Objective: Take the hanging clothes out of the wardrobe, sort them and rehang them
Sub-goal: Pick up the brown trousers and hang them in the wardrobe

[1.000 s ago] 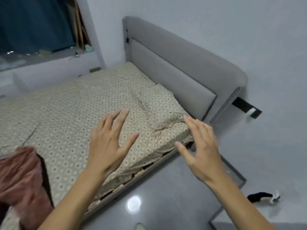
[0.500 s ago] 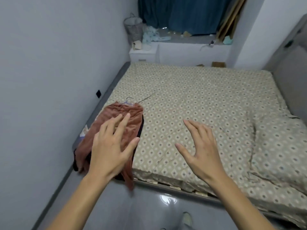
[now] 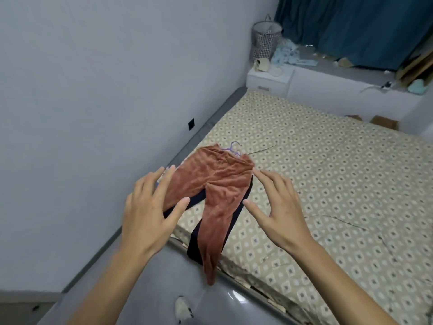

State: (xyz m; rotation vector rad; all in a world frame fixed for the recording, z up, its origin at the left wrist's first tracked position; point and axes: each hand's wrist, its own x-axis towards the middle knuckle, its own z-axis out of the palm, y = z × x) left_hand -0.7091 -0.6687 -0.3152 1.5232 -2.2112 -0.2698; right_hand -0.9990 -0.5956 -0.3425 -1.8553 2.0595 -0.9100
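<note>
1. The left hand (image 3: 150,214) and right hand (image 3: 278,209) hovered with fingers spread, holding nothing, one on either side of the rust-brown trousers (image 3: 215,184).
2. The trousers lay on the near-left corner of the bed (image 3: 328,174), over a dark garment (image 3: 236,214), one leg trailing off the edge; a purple hanger (image 3: 232,147) poked from the waistband.
3. This looked like the sorting step; the next move likely called for gripping the waistband or hanger.
4. Far off, a mesh basket (image 3: 266,41) stood before the teal curtain (image 3: 351,29).

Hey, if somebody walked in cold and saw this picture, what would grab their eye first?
Rust-brown trousers on a purple hanger, over dark clothes, drape off the bed's near corner. The left hand and right hand flank them, open and empty.
</note>
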